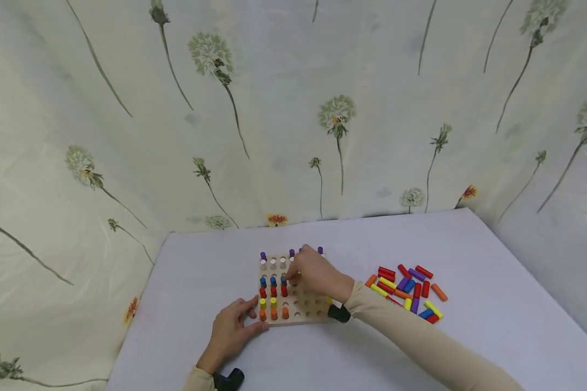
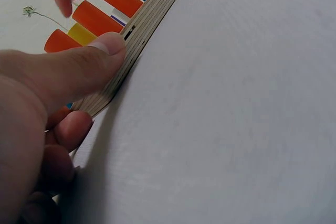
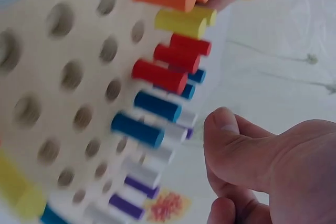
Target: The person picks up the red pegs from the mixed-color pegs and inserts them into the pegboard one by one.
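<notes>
Wooden and dotted with round holes, your peg board (image 1: 303, 318) lies in the lower middle of the head view, on the white worktop (image 1: 323, 353). Your left hand (image 1: 231, 328) pinches its near left corner. Your right hand (image 1: 318, 274) bends over the board, by the blue pegs (image 1: 273, 282); thumb and finger are close together, but I cannot tell if that grip has a peg.

The worktop's far edge meets the flowery cloth (image 1: 274, 136), and its left edge slants to the lower left. You have flat room below the board. At the right, the loose pegs (image 1: 417, 290) lie in a messy heap.

Your right sleeve (image 1: 396, 331) runs between board and heap, so it blocks that gap. The black thing (image 1: 339, 313) on your wrist covers the board's lower right corner.

Your left wrist view shows thin wood layers along the board's edge, too small to see from your head. Your right wrist view shows the standing pegs side-on, and holes that your hand hides above.
</notes>
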Demonstrator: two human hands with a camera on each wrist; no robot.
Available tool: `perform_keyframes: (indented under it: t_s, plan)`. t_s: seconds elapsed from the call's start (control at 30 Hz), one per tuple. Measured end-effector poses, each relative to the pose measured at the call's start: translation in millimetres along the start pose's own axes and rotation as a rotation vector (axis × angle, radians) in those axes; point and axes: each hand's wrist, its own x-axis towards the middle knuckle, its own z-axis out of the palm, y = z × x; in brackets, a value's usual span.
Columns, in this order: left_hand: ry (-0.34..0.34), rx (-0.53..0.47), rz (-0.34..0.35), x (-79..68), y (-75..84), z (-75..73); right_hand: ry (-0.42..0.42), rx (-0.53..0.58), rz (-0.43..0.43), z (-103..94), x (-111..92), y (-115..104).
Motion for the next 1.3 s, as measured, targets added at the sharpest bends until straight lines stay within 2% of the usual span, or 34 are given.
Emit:
perform_keyframes:
  t_s: [0.17, 0.37, 0.6, 0.87, 1.03, 1.3]
  plan:
    - [0.003, -0.001, -0.004, 1.2, 0.1, 3.0, 0.025, -0.018, 0.030, -19.6, -15, 21]
    - [0.009, 0.000, -0.001, 2.0, 1.0, 5.1, 0.071, -0.094, 0.069, -44.8, -39, 57]
    - [0.017, 0.006, 0.004, 1.6, 1.8, 3.4, 0.066, -0.113, 0.173, -63.4, -70, 90]
    - [0.007, 0.002, -0.029, -3.6, -2.3, 3.2, 0.012, -0.107, 0.311, -63.2, -100, 123]
    - [0.015, 0.001, -0.024, -2.0, -1.8, 3.7, -0.006, -0.122, 0.340, -59.4, -112, 143]
    - [0.014, -0.008, -0.018, -0.4, -1.1, 2.9, -0.084, -0.087, 0.410, -51.2, -119, 153]
